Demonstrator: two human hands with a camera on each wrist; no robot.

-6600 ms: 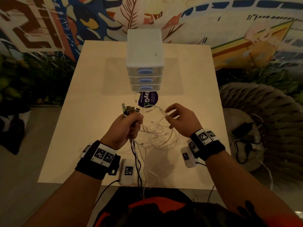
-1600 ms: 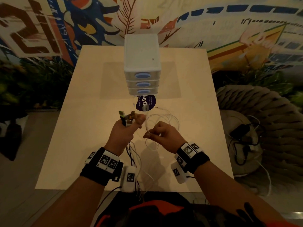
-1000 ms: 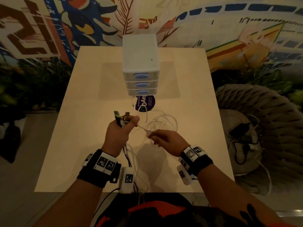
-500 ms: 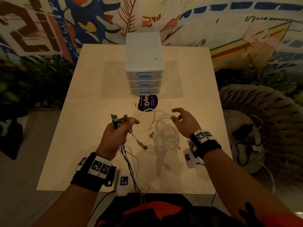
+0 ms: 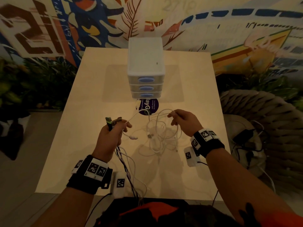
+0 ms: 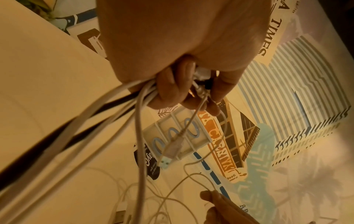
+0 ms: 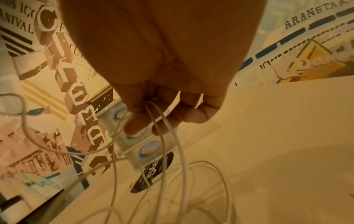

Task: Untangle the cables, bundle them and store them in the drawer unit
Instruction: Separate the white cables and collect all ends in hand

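My left hand [image 5: 113, 133] grips a bunch of cables [image 6: 107, 115], white and dark, with several plugs [image 5: 113, 122] sticking up above the fist. Their lengths trail down past the table's near edge. A loose USB plug [image 6: 168, 153] dangles under that hand. My right hand [image 5: 182, 120] pinches a thin white cable loop [image 7: 164, 136] lifted from the white tangle [image 5: 162, 136] lying between the hands. The white three-drawer unit [image 5: 146, 68] with blue oval handles stands at the table's far middle, all drawers closed.
A round purple sticker [image 5: 148, 106] lies on the pale table [image 5: 82, 128] just before the drawer unit. To the right of the table stands a woven chair [image 5: 262, 128] holding a black charger with cords [image 5: 244, 138]. A painted mural wall lies behind.
My right hand let go of a plug near the left hand, moved right and away, and now lifts a white loop from the tangle. The left hand keeps its bunch.
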